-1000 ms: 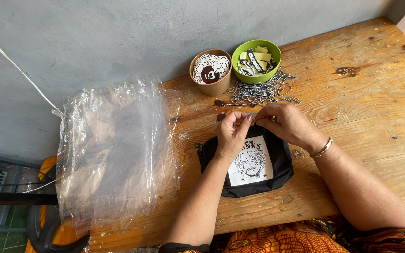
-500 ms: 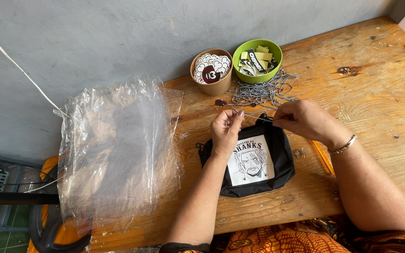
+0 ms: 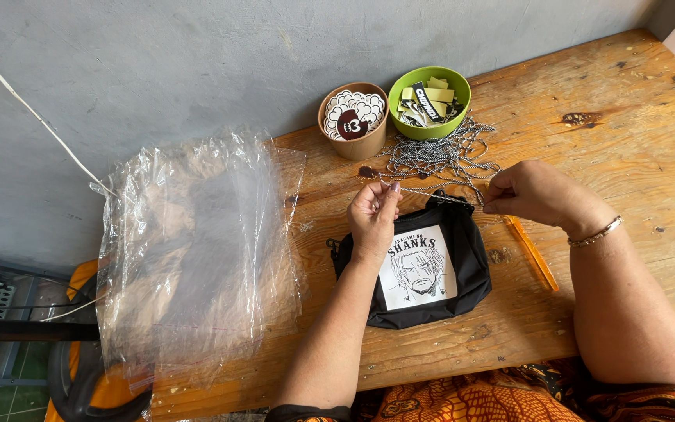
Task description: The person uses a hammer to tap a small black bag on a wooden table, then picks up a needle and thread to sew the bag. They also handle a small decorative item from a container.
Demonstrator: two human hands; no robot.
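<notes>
A small black pouch (image 3: 462,266) with a white printed picture patch lies on the wooden table (image 3: 634,148) in front of me. My left hand (image 3: 373,215) pinches one end of a thin ball chain (image 3: 435,193) just above the pouch's top left corner. My right hand (image 3: 533,191) pinches the other end at the pouch's top right. The chain is stretched straight between the two hands. A loose heap of similar ball chains (image 3: 439,152) lies just beyond.
A brown cup of round stickers (image 3: 351,117) and a green bowl of paper tags (image 3: 429,100) stand at the wall. A stack of clear plastic bags (image 3: 197,250) overhangs the table's left end. An orange stick (image 3: 531,252) lies right of the pouch.
My hands were close together over the pouch's top. They have drawn apart, the right moving rightward, and the chain now runs taut between them.
</notes>
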